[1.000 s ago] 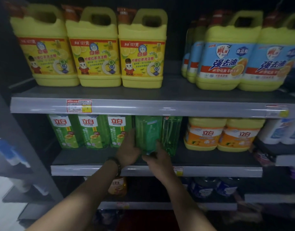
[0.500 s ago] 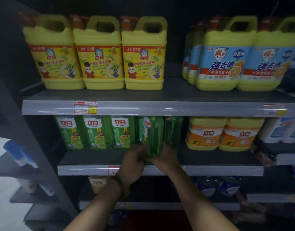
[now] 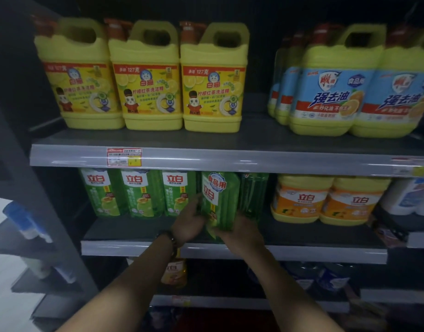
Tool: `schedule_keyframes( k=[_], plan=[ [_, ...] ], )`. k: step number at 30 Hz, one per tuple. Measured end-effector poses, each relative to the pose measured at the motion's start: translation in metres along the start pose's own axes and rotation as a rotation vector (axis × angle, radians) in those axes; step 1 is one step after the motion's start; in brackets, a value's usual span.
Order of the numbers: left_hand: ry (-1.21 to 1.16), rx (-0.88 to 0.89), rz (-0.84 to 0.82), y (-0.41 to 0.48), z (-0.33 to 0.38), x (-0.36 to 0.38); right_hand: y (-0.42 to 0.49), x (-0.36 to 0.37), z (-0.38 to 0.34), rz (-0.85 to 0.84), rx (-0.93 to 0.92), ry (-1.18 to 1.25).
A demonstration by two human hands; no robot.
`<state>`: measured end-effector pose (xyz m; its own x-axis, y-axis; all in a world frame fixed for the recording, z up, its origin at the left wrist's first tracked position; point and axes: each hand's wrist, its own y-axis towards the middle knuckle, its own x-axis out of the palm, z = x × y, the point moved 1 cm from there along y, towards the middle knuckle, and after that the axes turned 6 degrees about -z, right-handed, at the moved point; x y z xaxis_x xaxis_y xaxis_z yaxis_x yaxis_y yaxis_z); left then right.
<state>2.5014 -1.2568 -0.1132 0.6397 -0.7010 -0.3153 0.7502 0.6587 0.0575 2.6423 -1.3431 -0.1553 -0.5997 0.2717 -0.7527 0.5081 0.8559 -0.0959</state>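
Dim middle shelf (image 3: 301,233) — the green bottle (image 3: 220,200), at three o'clock from its faced neighbours (image 3: 136,192), has swung its label forward; left hand (image 3: 189,224) and right hand (image 3: 242,232) clasp its lower sides — facing looks nearly done.

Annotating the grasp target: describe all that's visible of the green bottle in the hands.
The green bottle is clear green plastic with a white-and-red label and a round blue badge near the top. Its cap is hidden behind the upper shelf edge. It is roughly upright, label turned leftward, at the front of the middle shelf. The left hand and right hand grip its lower part.
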Motion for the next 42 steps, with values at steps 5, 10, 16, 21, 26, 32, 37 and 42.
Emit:
schedule_keyframes(
  k=[5, 10, 16, 21, 26, 32, 37, 42],
  plan=[
    [-0.018, 0.025, 0.013, -0.009, -0.012, -0.004, -0.023, 0.0, -0.007, 0.0, 0.075, -0.422],
    [-0.014, 0.071, 0.034, -0.028, -0.022, -0.009, -0.02, 0.001, -0.008, -0.102, 0.033, -0.429],
    [-0.04, 0.105, 0.196, -0.052, -0.038, -0.021, -0.014, 0.02, -0.026, -0.118, -0.036, -0.401],
    [-0.022, 0.075, 0.292, -0.069, -0.057, -0.046, -0.01, 0.048, -0.051, -0.135, -0.1, -0.337],
    [0.043, -0.006, 0.386, -0.088, -0.077, -0.078, -0.006, 0.077, -0.087, -0.123, -0.137, -0.358],
    [0.16, -0.039, 0.468, -0.109, -0.075, -0.114, -0.005, 0.117, -0.133, -0.162, -0.164, -0.358],
    [0.116, -0.095, 0.611, -0.121, -0.083, -0.139, 0.003, 0.143, -0.169, -0.187, -0.191, -0.449],
    [0.109, -0.115, 0.666, -0.127, -0.098, -0.162, 0.01, 0.164, -0.195, -0.211, -0.248, -0.495]
  ],
)
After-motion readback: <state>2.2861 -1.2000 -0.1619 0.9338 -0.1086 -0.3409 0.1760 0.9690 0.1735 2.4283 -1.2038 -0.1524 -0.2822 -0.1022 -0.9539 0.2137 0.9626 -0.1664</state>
